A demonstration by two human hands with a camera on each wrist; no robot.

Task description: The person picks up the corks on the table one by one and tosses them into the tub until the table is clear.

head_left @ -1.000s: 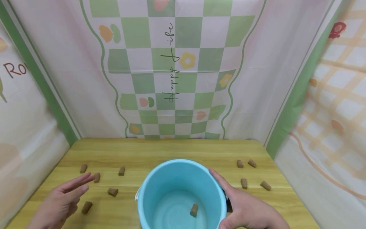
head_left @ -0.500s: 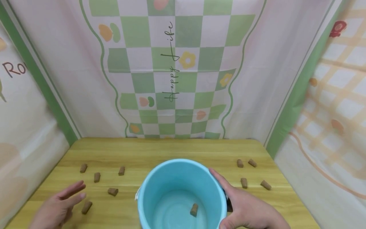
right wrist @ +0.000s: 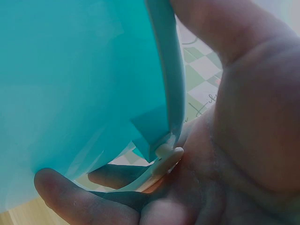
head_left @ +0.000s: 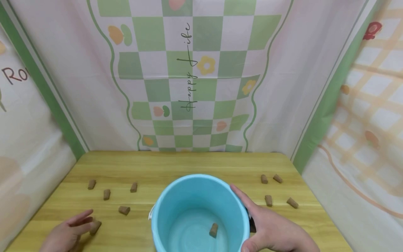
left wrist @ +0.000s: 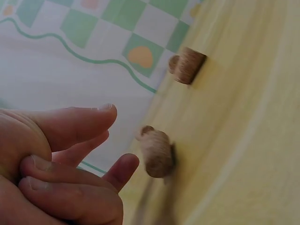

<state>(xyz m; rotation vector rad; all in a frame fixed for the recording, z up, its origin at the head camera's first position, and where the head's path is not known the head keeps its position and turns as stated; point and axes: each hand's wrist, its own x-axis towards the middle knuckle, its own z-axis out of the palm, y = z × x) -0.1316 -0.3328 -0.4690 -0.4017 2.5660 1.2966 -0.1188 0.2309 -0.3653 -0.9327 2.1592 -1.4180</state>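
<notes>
A light blue bucket (head_left: 200,182) stands at the front middle of the table, with one brown cork (head_left: 213,230) on its floor. My right hand (head_left: 274,225) grips its right side at the rim; in the right wrist view the fingers lie along the outer wall by the white handle (right wrist: 164,171). Out to the left, my left hand (head_left: 67,231) is low over the table, its fingertips overlapping the nearest cork (head_left: 96,228). The left wrist view has the thumb and forefinger (left wrist: 122,171) apart with nothing between them and other fingers curled in.
Several corks lie on the left half of the wooden table (head_left: 189,162), among them one cork (head_left: 124,210) close to the bucket. Several more, including a cork (head_left: 292,203), lie on the right. A green checked curtain (head_left: 192,87) hangs behind the table.
My left hand has moved down and a little right, away from the corks farther back to the nearest one. The right hand and the bucket have stayed in place.
</notes>
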